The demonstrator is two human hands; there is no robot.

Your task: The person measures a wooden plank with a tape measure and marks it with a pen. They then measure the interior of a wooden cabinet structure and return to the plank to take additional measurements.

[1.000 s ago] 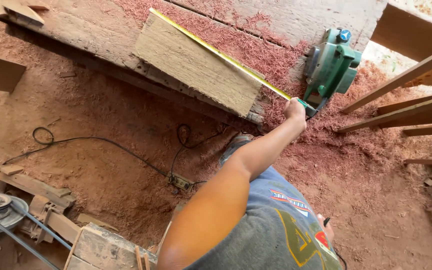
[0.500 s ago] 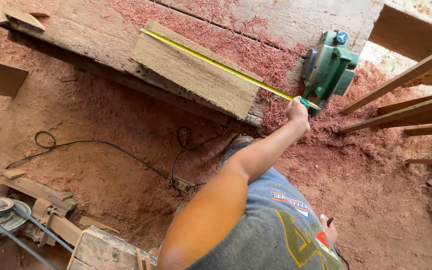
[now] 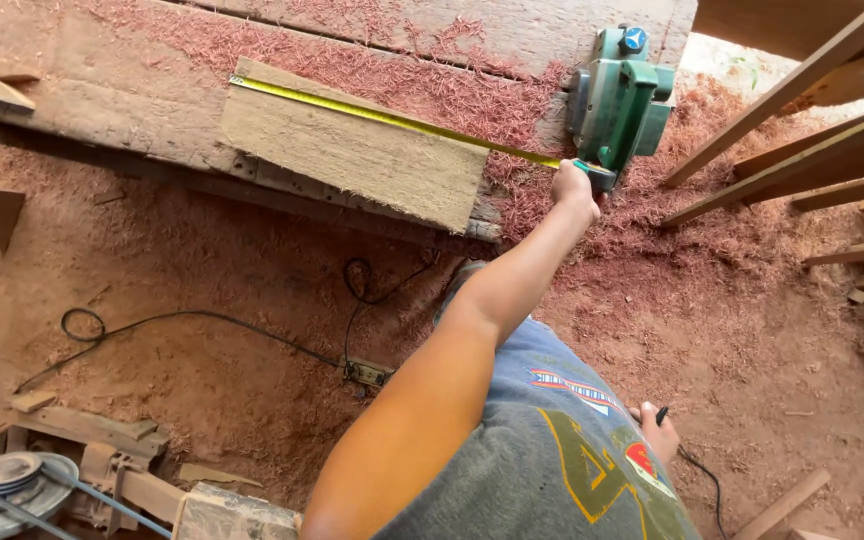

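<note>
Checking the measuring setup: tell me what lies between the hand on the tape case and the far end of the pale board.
In the head view, the yellow tape blade spans from the left hand along the pale board, crossing a strip of reddish wood shavings.

Grey sleeveless shirt, printed graphic in yellow, red, blue on front; arms bare to shoulder.

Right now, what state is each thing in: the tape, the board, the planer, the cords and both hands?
Tape: pulled out along the board's far edge.
Board: flat on the bench, under the tape.
Planer: resting on the bench, no hand on it.
Floor cord: slack, running to a socket block.
Left hand: shut on the tape's case.
Right hand: at the person's side, holding a dark thing.
</note>
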